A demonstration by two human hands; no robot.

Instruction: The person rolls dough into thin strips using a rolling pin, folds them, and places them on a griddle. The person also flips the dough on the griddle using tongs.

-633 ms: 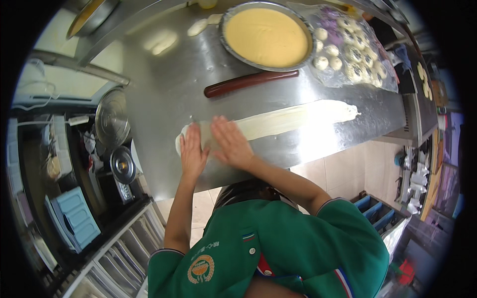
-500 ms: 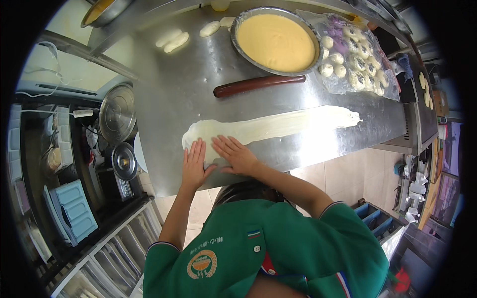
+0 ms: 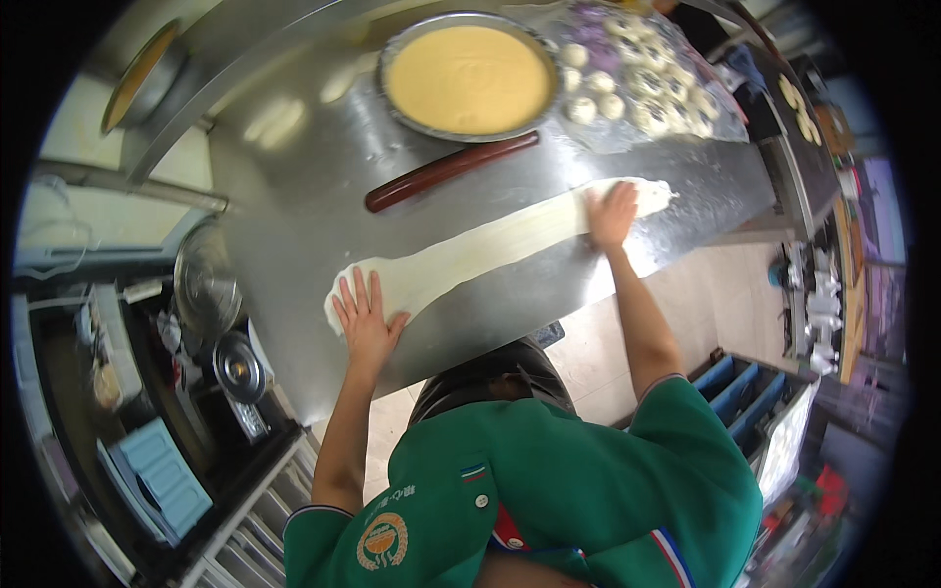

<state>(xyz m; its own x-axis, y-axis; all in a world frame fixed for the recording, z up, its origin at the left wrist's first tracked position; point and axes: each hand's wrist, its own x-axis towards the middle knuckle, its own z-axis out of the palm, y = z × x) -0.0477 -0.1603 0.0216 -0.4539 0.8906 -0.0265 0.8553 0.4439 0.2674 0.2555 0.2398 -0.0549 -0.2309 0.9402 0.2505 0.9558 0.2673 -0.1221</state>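
A long, flat strip of pale dough (image 3: 480,245) lies slantwise across the steel worktop (image 3: 284,220), its right end farther from me. My left hand (image 3: 367,318) rests on the wide left end, fingers spread. Toward the narrower right end, my right hand (image 3: 613,216) lies on the dough with its fingers stretched out, slightly blurred. Neither hand grips anything. Beyond the strip is a dark red rolling pin (image 3: 451,172), apart from both hands.
Behind the rolling pin stands a wide metal bowl of yellow batter (image 3: 470,78). Round filled dough balls (image 3: 652,83) sit on plastic sheeting at the far right. Blurred dough pieces (image 3: 275,122) lie far left. The worktop's near edge runs just before my body.
My right hand has moved from beside the left one to the right along the strip. My left hand stays at the left end. The whole view has shifted and tilted somewhat.
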